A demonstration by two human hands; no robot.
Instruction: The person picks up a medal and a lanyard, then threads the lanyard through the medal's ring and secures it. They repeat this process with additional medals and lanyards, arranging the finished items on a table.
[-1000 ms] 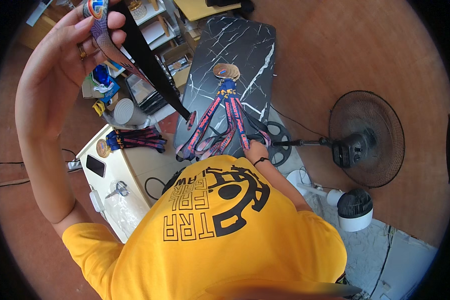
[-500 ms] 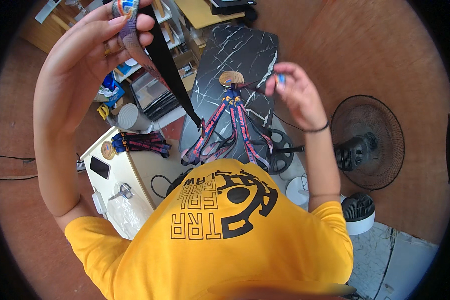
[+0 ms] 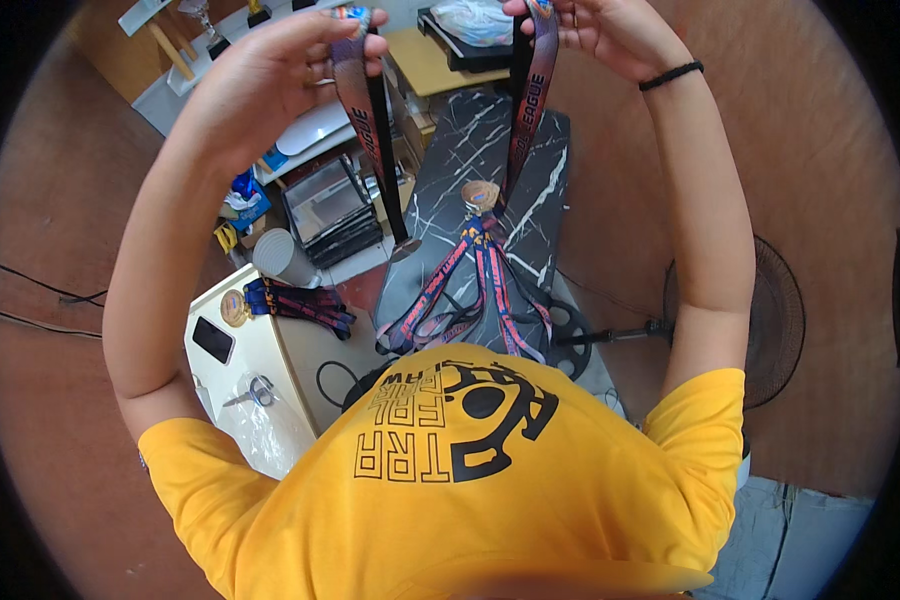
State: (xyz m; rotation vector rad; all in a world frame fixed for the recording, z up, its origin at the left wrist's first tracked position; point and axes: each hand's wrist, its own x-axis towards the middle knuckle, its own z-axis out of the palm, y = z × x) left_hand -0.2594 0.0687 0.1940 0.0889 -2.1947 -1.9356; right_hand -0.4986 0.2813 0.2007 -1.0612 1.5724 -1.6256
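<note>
Close in, at six o'clock, is the yellow shirt with black print [image 3: 450,470]. Past it, a round bronze medal [image 3: 479,196] hangs over the long black marble board [image 3: 545,190]. Far up at twelve o'clock, the left hand [image 3: 270,85] and the right hand [image 3: 595,28] each pinch one side of the dark printed cloth ribbon [image 3: 362,120] with fingers closed tight on it.

Both arms raised, hands pinched shut

The left hand [image 3: 270,75] is lifted high, forearm rising from the lower left, with its fingers curled and its fingertips [image 3: 355,40] pressed together. The right hand [image 3: 600,30] is up at the same height, well apart, its fingers closed, a black band round its wrist.
</note>
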